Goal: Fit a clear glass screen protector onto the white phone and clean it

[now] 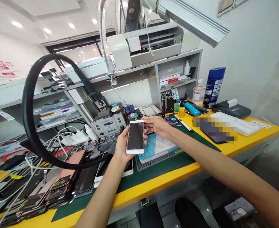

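A white-framed smartphone (135, 137) with a dark screen is held upright, facing me, above the workbench. My left hand (122, 144) is closed around it from below and the left, with fingertips showing past its right edge. At the phone's upper right corner is my right hand (159, 126), its fingers stretched out and the fingertips at the edge. Whether they press on the phone or only rest there, I cannot tell. Behind and below the phone lies a blue-and-white booklet (157, 145) on a grey perforated pad (170, 157).
Stacked phone parts (65, 177) and white cables (30, 158) crowd the left. A thick black hose (26, 104) loops from a control station (107, 125). Right, on the yellow bench (270, 128), are a yellow bottle (181, 110), blue spray can (214, 87) and white tray (234, 123).
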`<state>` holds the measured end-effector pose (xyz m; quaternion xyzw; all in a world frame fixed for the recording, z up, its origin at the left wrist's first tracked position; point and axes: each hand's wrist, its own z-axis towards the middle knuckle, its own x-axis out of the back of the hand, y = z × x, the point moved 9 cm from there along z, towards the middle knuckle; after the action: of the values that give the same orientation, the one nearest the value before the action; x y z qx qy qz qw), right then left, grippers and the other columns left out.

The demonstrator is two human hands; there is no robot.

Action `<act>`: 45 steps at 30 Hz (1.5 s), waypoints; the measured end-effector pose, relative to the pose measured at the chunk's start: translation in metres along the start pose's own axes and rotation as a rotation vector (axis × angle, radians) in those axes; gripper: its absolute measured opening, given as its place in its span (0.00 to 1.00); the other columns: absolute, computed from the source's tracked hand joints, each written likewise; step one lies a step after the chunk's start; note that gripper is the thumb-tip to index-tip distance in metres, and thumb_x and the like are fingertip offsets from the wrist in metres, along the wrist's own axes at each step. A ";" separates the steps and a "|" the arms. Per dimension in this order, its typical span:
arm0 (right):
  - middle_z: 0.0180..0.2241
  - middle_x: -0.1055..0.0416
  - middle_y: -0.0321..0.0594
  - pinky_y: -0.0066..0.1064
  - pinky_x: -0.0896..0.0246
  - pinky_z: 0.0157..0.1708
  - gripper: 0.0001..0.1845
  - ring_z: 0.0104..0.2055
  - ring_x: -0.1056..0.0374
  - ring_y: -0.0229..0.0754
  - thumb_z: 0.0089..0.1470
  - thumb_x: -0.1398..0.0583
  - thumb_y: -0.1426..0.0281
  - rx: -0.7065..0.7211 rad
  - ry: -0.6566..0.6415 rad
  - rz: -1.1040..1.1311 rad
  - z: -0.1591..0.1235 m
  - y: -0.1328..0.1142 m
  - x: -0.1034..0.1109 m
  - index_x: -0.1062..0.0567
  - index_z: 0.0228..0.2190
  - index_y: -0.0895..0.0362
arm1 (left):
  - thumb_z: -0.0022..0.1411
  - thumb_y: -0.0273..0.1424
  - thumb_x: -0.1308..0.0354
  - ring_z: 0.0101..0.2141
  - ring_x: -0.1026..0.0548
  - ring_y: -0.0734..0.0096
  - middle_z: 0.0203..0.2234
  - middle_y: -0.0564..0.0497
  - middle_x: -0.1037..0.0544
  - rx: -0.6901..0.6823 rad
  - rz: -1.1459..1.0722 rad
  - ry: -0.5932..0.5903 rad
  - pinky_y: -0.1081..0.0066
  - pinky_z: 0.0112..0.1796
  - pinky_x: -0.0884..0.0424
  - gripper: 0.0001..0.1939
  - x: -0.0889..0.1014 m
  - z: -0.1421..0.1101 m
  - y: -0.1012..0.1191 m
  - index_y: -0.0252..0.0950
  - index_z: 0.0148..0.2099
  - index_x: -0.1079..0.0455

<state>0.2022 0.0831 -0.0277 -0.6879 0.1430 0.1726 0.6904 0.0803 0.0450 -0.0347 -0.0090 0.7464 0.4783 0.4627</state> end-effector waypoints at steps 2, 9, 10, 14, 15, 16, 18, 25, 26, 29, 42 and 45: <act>0.35 0.20 0.46 0.24 0.33 0.27 0.10 0.33 0.27 0.39 0.53 0.39 0.79 -0.004 -0.006 0.003 0.000 0.001 -0.001 0.19 0.37 0.61 | 0.71 0.44 0.57 0.33 0.19 0.54 0.40 0.32 0.20 0.001 -0.006 0.011 0.57 0.33 0.21 0.29 0.003 0.001 0.000 0.24 0.57 0.30; 0.35 0.20 0.45 0.24 0.32 0.28 0.10 0.34 0.27 0.39 0.54 0.39 0.78 -0.010 -0.024 0.021 0.000 0.003 -0.002 0.19 0.38 0.60 | 0.71 0.43 0.56 0.34 0.19 0.52 0.39 0.33 0.20 0.001 -0.025 -0.006 0.57 0.35 0.22 0.28 0.007 0.002 0.000 0.24 0.54 0.29; 0.35 0.21 0.45 0.24 0.32 0.28 0.10 0.34 0.27 0.39 0.54 0.39 0.78 -0.009 -0.028 0.024 0.001 0.004 -0.002 0.19 0.38 0.60 | 0.71 0.43 0.56 0.34 0.19 0.53 0.39 0.33 0.20 -0.001 -0.025 -0.003 0.57 0.34 0.22 0.28 0.007 0.002 0.000 0.24 0.54 0.28; 0.36 0.21 0.46 0.24 0.32 0.27 0.10 0.34 0.27 0.39 0.54 0.38 0.78 -0.007 -0.038 0.029 0.002 0.005 -0.002 0.20 0.39 0.61 | 0.71 0.44 0.56 0.32 0.19 0.53 0.36 0.33 0.19 0.009 -0.009 0.042 0.58 0.34 0.22 0.28 0.010 0.000 -0.001 0.24 0.54 0.28; 0.36 0.21 0.46 0.25 0.32 0.27 0.10 0.33 0.27 0.39 0.54 0.38 0.78 -0.007 -0.041 0.029 0.002 0.005 -0.002 0.20 0.39 0.61 | 0.71 0.44 0.56 0.32 0.19 0.53 0.35 0.33 0.19 0.013 -0.007 0.050 0.58 0.34 0.22 0.28 0.010 0.000 -0.001 0.24 0.54 0.29; 0.36 0.20 0.46 0.25 0.32 0.26 0.10 0.33 0.27 0.39 0.54 0.38 0.77 -0.007 -0.044 0.028 0.002 0.005 -0.003 0.20 0.39 0.61 | 0.71 0.44 0.55 0.32 0.19 0.54 0.35 0.33 0.19 0.014 -0.007 0.055 0.58 0.34 0.22 0.28 0.011 0.000 -0.001 0.24 0.54 0.29; 0.35 0.20 0.46 0.26 0.31 0.26 0.10 0.32 0.27 0.39 0.54 0.38 0.77 -0.010 -0.047 0.023 0.003 0.006 -0.003 0.20 0.39 0.61 | 0.70 0.44 0.55 0.32 0.19 0.54 0.36 0.33 0.19 0.011 -0.008 0.066 0.57 0.34 0.22 0.28 0.012 0.000 -0.001 0.24 0.54 0.29; 0.34 0.20 0.46 0.27 0.31 0.27 0.10 0.32 0.26 0.40 0.55 0.39 0.78 -0.018 -0.033 0.003 0.001 0.006 -0.002 0.20 0.39 0.61 | 0.71 0.43 0.55 0.33 0.19 0.53 0.38 0.32 0.19 0.005 -0.014 0.087 0.57 0.33 0.22 0.28 0.014 0.001 -0.001 0.23 0.54 0.29; 0.34 0.20 0.46 0.27 0.31 0.27 0.10 0.32 0.26 0.40 0.55 0.39 0.78 -0.017 -0.028 0.000 0.001 0.005 -0.002 0.20 0.38 0.61 | 0.70 0.43 0.55 0.33 0.19 0.53 0.38 0.32 0.20 0.006 -0.015 0.083 0.57 0.34 0.22 0.28 0.014 0.001 -0.001 0.23 0.55 0.29; 0.35 0.20 0.47 0.27 0.31 0.27 0.09 0.34 0.25 0.40 0.54 0.38 0.78 -0.012 -0.012 -0.011 0.002 0.005 0.000 0.20 0.38 0.62 | 0.70 0.43 0.55 0.34 0.19 0.53 0.42 0.30 0.20 0.012 -0.016 0.064 0.56 0.35 0.22 0.28 0.013 0.002 -0.001 0.23 0.56 0.30; 0.37 0.20 0.47 0.27 0.31 0.28 0.09 0.35 0.25 0.40 0.55 0.38 0.78 -0.005 0.009 -0.034 0.004 0.006 0.003 0.19 0.38 0.62 | 0.71 0.43 0.56 0.33 0.19 0.53 0.42 0.30 0.20 -0.004 0.018 0.075 0.56 0.34 0.21 0.28 0.014 0.002 0.000 0.23 0.55 0.29; 0.38 0.20 0.48 0.27 0.30 0.28 0.09 0.36 0.25 0.41 0.55 0.38 0.78 -0.008 0.009 -0.040 0.005 0.006 0.004 0.19 0.38 0.62 | 0.71 0.43 0.56 0.33 0.19 0.53 0.41 0.30 0.20 -0.005 0.032 0.089 0.56 0.34 0.22 0.29 0.016 0.002 0.000 0.23 0.55 0.29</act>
<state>0.2027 0.0882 -0.0350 -0.6942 0.1319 0.1563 0.6901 0.0721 0.0533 -0.0461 -0.0193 0.7651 0.4866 0.4214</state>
